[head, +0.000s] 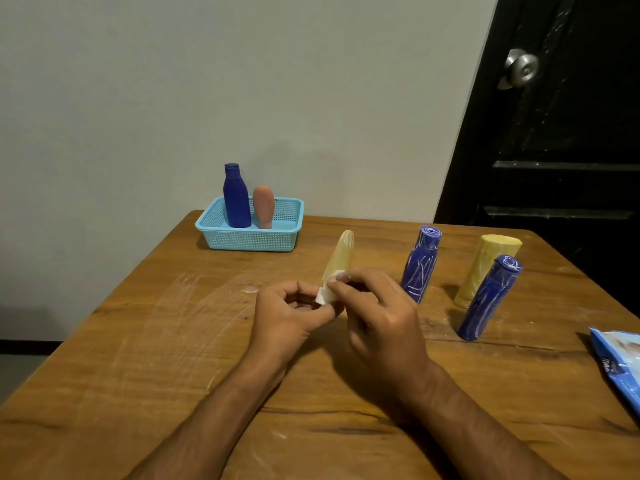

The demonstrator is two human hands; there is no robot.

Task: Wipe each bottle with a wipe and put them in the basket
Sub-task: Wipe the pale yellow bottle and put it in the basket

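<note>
The yellow bottle (341, 255) is steadied low down by the curled left hand (291, 313) so the wipe (327, 294) — pinched in the right hand (377, 317) — can be rubbed along it (basket (249, 233) waits behind, two bottles already in).

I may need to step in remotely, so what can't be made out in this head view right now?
- Wipe: mostly hidden by the fingers of the left hand and right hand.
- Tan bottle: base hidden behind the hands.
- Blue packet: cut off by the right edge; print unreadable.
- Yellow bottle: lower part hidden behind the near blue bottle.
</note>
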